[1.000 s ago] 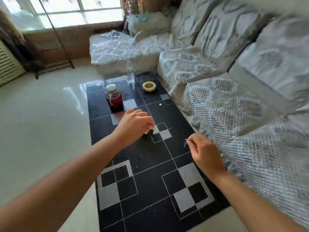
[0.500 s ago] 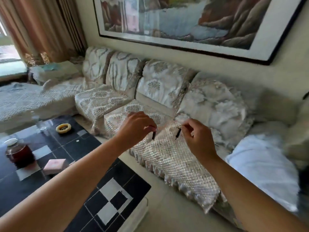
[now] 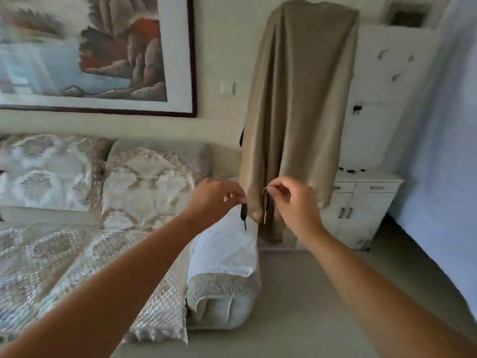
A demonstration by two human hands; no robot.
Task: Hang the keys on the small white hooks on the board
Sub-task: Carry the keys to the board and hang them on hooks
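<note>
My left hand (image 3: pixel 215 196) pinches a black-headed key (image 3: pixel 244 215) that dangles below its fingertips. A second key (image 3: pixel 265 206) hangs from a small ring pinched in my right hand (image 3: pixel 291 200). Both hands are held out at chest height, close together, in front of a hanging beige cloth (image 3: pixel 296 112). The white board (image 3: pixel 387 81) with small white hooks (image 3: pixel 382 54) is on the wall at the upper right, well beyond both hands. One dark item (image 3: pixel 357 109) hangs low on the board.
A sofa (image 3: pixel 103 202) with patterned covers fills the left, its armrest (image 3: pixel 224 280) just below my hands. A white cabinet (image 3: pixel 361 200) with small dark items on top stands under the board. A framed painting (image 3: pixel 90 52) hangs upper left. Pale fabric (image 3: pixel 444 151) drapes at right.
The view has swung from the black coffee table across the sofa to the wall with the board. Both hands picked keys off the table and carry them held up.
</note>
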